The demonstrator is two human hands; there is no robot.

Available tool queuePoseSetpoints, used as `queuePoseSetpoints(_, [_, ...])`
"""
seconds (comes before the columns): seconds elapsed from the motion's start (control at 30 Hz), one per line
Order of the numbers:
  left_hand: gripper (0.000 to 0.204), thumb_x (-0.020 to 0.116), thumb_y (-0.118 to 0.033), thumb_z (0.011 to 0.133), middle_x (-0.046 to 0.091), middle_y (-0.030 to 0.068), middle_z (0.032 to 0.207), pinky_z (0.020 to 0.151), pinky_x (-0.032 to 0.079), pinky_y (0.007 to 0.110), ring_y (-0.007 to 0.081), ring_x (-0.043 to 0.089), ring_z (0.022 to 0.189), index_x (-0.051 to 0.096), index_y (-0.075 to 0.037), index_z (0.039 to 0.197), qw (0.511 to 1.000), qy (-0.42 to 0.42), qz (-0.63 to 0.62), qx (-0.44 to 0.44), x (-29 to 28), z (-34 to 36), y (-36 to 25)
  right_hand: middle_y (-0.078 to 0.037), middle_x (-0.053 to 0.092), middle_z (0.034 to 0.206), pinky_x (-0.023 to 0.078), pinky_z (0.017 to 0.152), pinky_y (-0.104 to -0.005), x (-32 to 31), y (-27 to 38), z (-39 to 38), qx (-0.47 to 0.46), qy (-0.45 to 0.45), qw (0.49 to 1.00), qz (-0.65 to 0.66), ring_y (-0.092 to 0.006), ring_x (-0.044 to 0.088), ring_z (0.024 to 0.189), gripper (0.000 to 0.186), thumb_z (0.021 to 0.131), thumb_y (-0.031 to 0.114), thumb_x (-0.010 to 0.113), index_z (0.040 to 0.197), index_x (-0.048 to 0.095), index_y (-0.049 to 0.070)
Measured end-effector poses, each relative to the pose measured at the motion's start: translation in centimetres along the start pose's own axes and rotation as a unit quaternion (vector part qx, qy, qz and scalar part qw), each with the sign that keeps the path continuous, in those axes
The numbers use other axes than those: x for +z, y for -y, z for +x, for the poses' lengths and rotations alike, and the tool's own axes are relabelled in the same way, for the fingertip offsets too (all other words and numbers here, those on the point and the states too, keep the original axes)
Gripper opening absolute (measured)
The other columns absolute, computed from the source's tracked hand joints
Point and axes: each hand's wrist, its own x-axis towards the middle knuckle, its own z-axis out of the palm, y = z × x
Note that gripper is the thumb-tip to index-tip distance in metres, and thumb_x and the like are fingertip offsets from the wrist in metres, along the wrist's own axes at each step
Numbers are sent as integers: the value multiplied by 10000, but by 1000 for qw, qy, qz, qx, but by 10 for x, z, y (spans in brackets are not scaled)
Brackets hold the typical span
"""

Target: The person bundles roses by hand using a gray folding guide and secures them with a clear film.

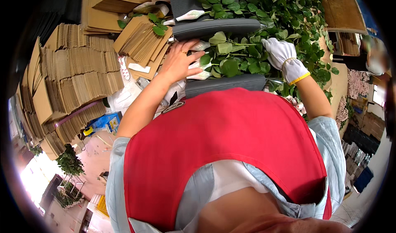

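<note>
Several roses lie across a slot between two grey ribbed bars, the far bar (216, 28) and the near bar (226, 84). Their heads, such as this netted rose head (200, 75), point left in white mesh sleeves. My bare left hand (180, 63) rests over these heads, fingers spread and touching them. At the leafy side, my right hand (282, 56) wears a white glove with a yellow cuff. Its fingers are drawn together around rose stems (249, 44), with the fingertips partly hidden by leaves. Another netted rose (190, 15) lies beyond the far bar.
Folded cardboard sheets (78, 68) are stacked at the left, with a smaller cardboard pile (142, 39) beside my left hand. Dense rose foliage (297, 14) covers the far right. A blue and yellow tool (105, 122) sits at the left, below the stacks.
</note>
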Motion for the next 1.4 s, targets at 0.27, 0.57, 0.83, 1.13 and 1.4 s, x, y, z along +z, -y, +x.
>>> queuePoseSetpoints(0.27, [514, 813, -297, 652, 491, 122, 1349, 1036, 378, 411, 350, 440, 1240, 668, -217, 1139, 975, 48, -201, -79, 15, -6, 5, -148, 635, 1075, 531, 725, -371, -95, 63, 39, -394, -178, 863, 260, -285, 646, 908, 324, 842, 272, 646, 1086, 608, 62])
queuePoseSetpoints(0.57, [264, 582, -245, 925, 653, 208, 852, 701, 497, 424, 349, 639, 765, 614, -10, 1043, 878, -133, -222, -402, 29, 11, -31, -203, 360, 1418, 372, 1020, -516, 10, 93, 73, -363, -74, 891, 261, -410, 375, 1298, 676, 758, 235, 674, 1376, 424, 125])
queuePoseSetpoints(0.83, [137, 590, -151, 907, 643, 200, 804, 665, 492, 419, 362, 632, 724, 619, -17, 908, 843, -242, -259, -404, 39, -5, -22, -171, 342, 1433, 380, 1020, -501, 2, 97, 71, -350, -44, 897, 267, -386, 347, 1322, 675, 767, 242, 677, 1378, 412, 138])
queuePoseSetpoints(1.13, [383, 728, -360, 793, 667, 184, 936, 822, 496, 378, 302, 644, 885, 641, -15, 936, 979, 25, 42, -198, -55, -77, 3, -184, 344, 1412, 379, 1023, -483, 1, 100, 69, -348, -42, 906, 236, -378, 353, 1317, 643, 784, 220, 628, 1378, 394, 139])
queuePoseSetpoints(1.4, [176, 706, -136, 826, 669, 113, 936, 769, 501, 312, 230, 630, 813, 627, -27, 940, 861, 191, -299, -365, -55, -88, 30, -176, 304, 1458, 338, 1075, -479, 0, 100, 64, -317, -22, 926, 206, -358, 305, 1366, 611, 818, 204, 590, 1387, 379, 136])
